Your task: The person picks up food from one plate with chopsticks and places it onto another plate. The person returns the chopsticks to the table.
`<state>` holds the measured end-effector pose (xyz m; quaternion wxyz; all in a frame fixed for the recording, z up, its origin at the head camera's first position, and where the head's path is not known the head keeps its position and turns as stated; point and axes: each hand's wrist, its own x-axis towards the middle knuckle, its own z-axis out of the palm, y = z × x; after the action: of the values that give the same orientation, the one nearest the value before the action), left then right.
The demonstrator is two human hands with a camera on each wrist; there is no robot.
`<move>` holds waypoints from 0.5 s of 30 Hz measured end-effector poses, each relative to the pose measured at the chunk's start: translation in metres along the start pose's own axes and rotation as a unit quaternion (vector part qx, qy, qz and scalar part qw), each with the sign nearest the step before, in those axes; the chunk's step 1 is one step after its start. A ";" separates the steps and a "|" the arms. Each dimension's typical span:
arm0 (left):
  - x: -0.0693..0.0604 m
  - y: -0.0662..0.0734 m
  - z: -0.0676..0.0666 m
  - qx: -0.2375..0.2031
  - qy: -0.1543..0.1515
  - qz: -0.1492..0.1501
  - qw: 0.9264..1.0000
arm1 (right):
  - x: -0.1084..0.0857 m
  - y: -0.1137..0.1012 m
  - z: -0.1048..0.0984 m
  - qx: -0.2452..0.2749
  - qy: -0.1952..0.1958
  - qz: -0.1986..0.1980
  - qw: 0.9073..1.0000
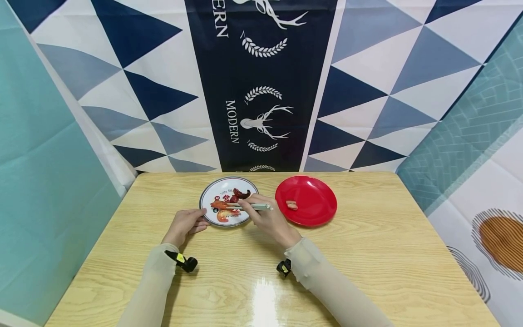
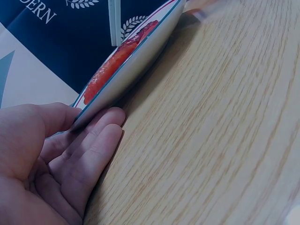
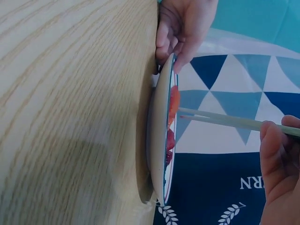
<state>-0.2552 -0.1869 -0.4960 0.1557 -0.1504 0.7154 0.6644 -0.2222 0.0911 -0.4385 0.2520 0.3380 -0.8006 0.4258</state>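
A white plate (image 1: 216,187) with a dark rim stands near the table's back edge. My left hand (image 1: 185,225) grips its near-left rim, thumb on top and fingers beneath, as the left wrist view shows. On the plate lie a shrimp (image 1: 227,215), an orange-red piece of food (image 3: 174,101) and dark red pieces (image 1: 241,194). My right hand (image 1: 269,220) holds a pair of pale green chopsticks (image 1: 260,207) over the plate. In the right wrist view their tips sit close to the orange-red piece, slightly apart; I cannot tell whether they touch it.
A red plate (image 1: 314,204) stands just right of the white one, bearing a small pale-brown piece of food (image 1: 292,205) on its left side. The wooden table (image 1: 229,272) ends at a patterned cloth wall (image 1: 261,150). Each wrist wears a small black camera (image 1: 189,264).
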 end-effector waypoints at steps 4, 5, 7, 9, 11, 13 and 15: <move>-0.001 0.000 -0.001 0.001 -0.001 0.001 1.000 | -0.002 0.000 -0.002 -0.003 0.007 0.005 1.000; -0.001 0.000 -0.001 0.001 -0.001 0.001 1.000 | -0.003 0.000 -0.003 -0.002 0.008 0.008 1.000; -0.002 0.000 -0.001 0.003 -0.002 0.001 1.000 | -0.004 -0.001 -0.005 0.001 0.011 0.015 1.000; -0.002 0.000 -0.001 0.005 -0.002 0.003 1.000 | -0.006 -0.002 -0.007 0.008 0.016 0.024 1.000; -0.002 0.000 -0.002 0.007 -0.002 0.004 1.000 | -0.007 -0.002 -0.009 0.014 0.021 0.034 0.999; -0.002 0.000 -0.002 0.009 -0.003 0.006 1.000 | -0.009 -0.003 -0.012 0.020 0.029 0.037 0.999; -0.003 0.000 -0.001 0.009 -0.002 0.005 1.000 | -0.010 -0.003 -0.015 0.022 0.035 0.034 0.999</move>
<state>-0.2531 -0.1882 -0.4944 0.1556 -0.1440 0.7220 0.6586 -0.2111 0.1058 -0.4364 0.2575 0.3012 -0.7930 0.4628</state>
